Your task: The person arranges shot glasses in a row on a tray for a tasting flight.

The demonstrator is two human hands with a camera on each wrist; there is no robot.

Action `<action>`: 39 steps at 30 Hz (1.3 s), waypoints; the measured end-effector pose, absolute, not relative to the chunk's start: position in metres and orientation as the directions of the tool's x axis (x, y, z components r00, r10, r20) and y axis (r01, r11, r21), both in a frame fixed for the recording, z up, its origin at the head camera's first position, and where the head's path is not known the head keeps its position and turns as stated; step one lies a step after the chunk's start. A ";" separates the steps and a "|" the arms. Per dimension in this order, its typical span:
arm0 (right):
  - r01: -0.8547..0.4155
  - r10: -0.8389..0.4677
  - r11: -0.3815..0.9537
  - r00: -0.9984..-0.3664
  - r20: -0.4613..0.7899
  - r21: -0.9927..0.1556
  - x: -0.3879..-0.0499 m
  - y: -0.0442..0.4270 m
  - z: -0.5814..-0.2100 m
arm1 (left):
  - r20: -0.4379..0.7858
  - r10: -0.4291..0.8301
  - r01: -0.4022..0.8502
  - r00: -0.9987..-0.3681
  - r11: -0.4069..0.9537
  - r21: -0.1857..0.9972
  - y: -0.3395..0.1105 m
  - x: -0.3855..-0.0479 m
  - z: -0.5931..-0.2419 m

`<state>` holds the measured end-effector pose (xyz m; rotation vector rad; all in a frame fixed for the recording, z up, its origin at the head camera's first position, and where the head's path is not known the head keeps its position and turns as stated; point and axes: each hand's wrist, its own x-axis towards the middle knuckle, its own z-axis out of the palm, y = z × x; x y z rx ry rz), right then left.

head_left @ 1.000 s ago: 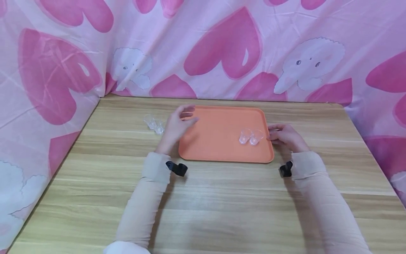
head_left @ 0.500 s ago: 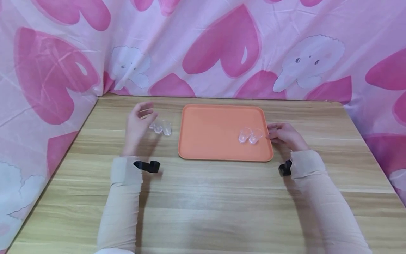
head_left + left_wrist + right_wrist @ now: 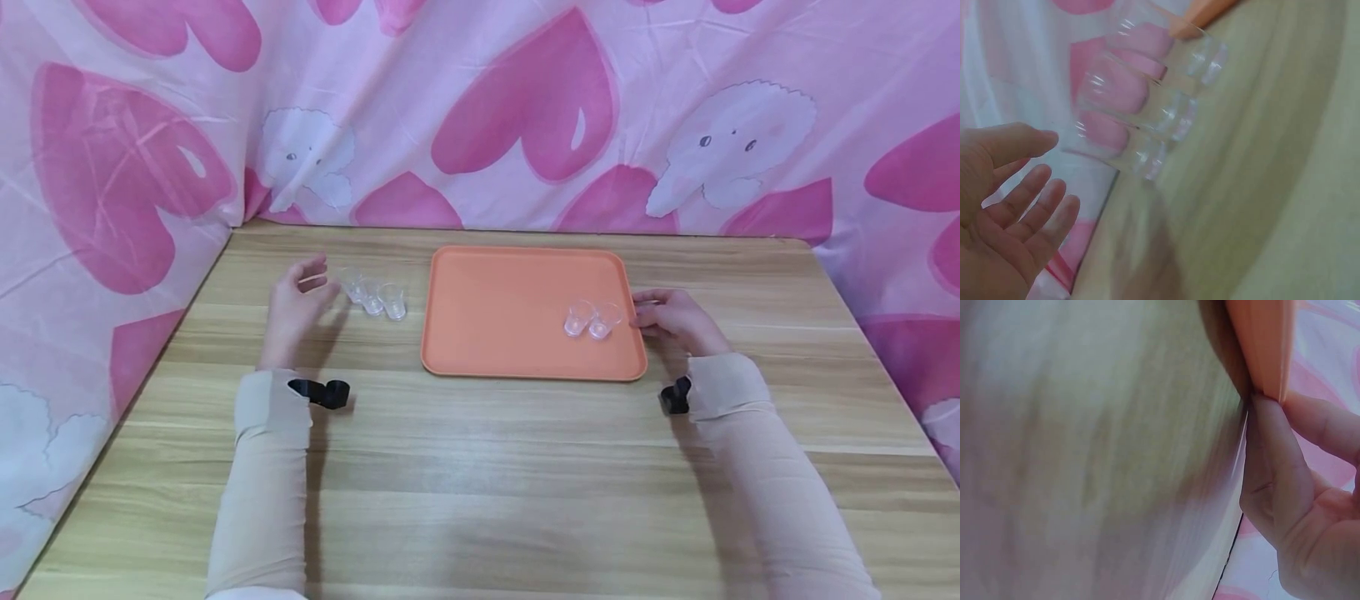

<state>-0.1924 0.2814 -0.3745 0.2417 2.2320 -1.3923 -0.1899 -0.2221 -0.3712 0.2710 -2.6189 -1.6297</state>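
Three small clear plastic cups stand upright in a slanted row left of the tray: the leftmost cup (image 3: 352, 287), the middle cup (image 3: 372, 300) and the right cup (image 3: 393, 302). Just left of the row is my left hand (image 3: 296, 302), its fingers loosely bent and holding nothing. In the left wrist view its thumb tip comes close to the nearest cup (image 3: 1119, 147); a small gap shows. My right hand (image 3: 678, 321) pinches the right rim of the orange tray (image 3: 495, 317) between thumb and finger. Two more clear cups (image 3: 580, 320) stand side by side on the tray's right part.
The wooden table (image 3: 510, 475) runs back to a pink curtain (image 3: 480, 108) with hearts, which also hangs along the left side. A black wrist camera (image 3: 322, 392) sits on the left sleeve, and another camera (image 3: 676, 397) on the right.
My left hand has moved left from over the tray's left edge, past the cups, to their far left side. A third cup now shows in the row. The right hand stays at the rim.
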 end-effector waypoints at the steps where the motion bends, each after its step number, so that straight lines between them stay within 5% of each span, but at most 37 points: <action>1: 0.400 -0.107 0.460 -0.861 -0.497 -0.793 -0.192 0.281 -0.375 | -0.066 -0.153 -0.128 -0.986 0.439 0.889 -0.223 -0.190 -0.372; 19: 0.376 -0.119 0.457 -0.873 -0.474 -0.806 -0.192 0.280 -0.374 | -0.165 -0.063 -0.176 -0.984 0.430 0.885 -0.213 -0.196 -0.375; 39: 0.398 -0.089 0.487 -0.863 -0.498 -0.777 -0.193 0.280 -0.374 | -0.143 -0.177 -0.204 -0.974 0.401 0.893 -0.214 -0.196 -0.380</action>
